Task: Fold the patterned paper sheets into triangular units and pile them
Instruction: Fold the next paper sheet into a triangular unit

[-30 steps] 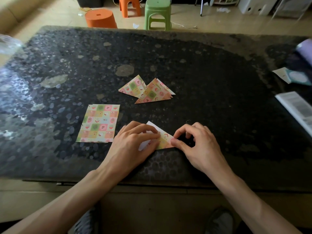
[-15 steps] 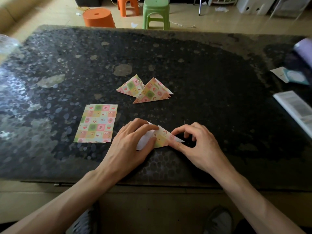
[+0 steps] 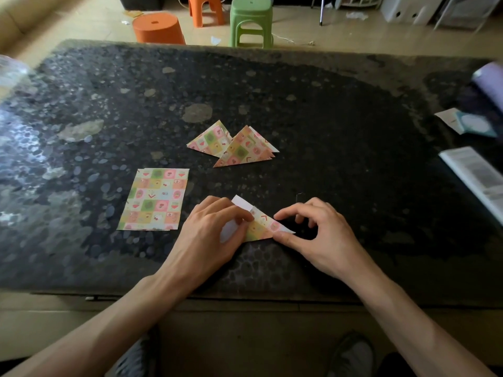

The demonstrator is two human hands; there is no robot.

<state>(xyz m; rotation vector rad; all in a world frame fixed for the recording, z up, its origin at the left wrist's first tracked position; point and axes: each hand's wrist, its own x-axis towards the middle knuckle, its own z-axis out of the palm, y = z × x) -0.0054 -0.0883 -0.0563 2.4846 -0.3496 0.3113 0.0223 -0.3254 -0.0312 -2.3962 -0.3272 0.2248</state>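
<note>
Nearest the camera, two shoes (image 3: 351,355) rest on the floor under the front edge of the table (image 3: 340,148), and two bare forearms reach up over that edge. The tabletop is dark polished stone, speckled with pale pebble-like flecks and glossy where light falls on its left side.

Just past the edge lies the half-folded sheet (image 3: 262,227), a thin paper printed in pink, green and yellow squares, with its white back showing at the top and left. It already forms a rough triangle. The left hand (image 3: 215,229) has a closed grip on its left part, fingers curled over the top and thumb against the white flap. The right hand (image 3: 318,235) keeps its fingers curled, with its thumb tip pressing the paper's near right corner and the index finger arched above.

Just left of the left hand, a flat rectangular stack of sheets (image 3: 155,200) lies unfolded. Farther back, near the table's middle, the folded triangles (image 3: 239,148) overlap in a small loose pile.

At the right edge sit an open booklet (image 3: 476,175), a pale card (image 3: 462,122) and a purple roll (image 3: 490,77).

Beyond the table, on a tan floor, stand a round orange stool (image 3: 159,28), a legged orange stool (image 3: 205,9) and a green plastic stool (image 3: 250,20).
</note>
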